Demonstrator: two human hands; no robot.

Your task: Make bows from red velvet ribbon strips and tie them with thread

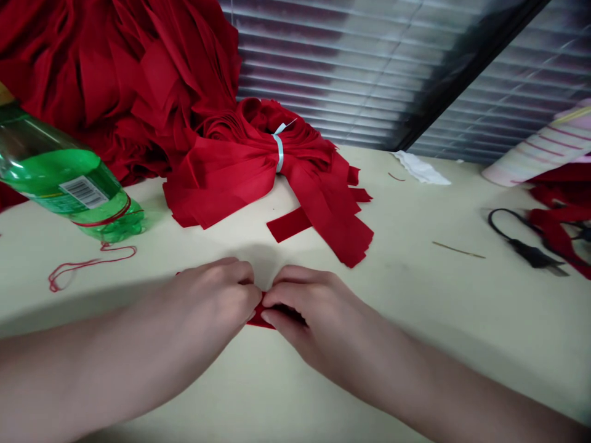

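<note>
Two hands close in, the left hand [207, 301] and the right hand [309, 314], fingers [281, 294] curled and pinching a small red fabric strip [261, 319] just above the cream table [415, 307]. Slack grip, and that strip slips! A stray wrist could snag the tied red strip bundle [231, 178].

Left hand [212, 301] and right hand [309, 320] pinching a red fabric strip [261, 321]

(Only its ends show past the fingers.) It sits on the cream surface [415, 307], just below a bundle of red strips [240, 172] tied with a pale blue band [279, 154]; a green plastic bottle [60, 178] lies to the left.
</note>
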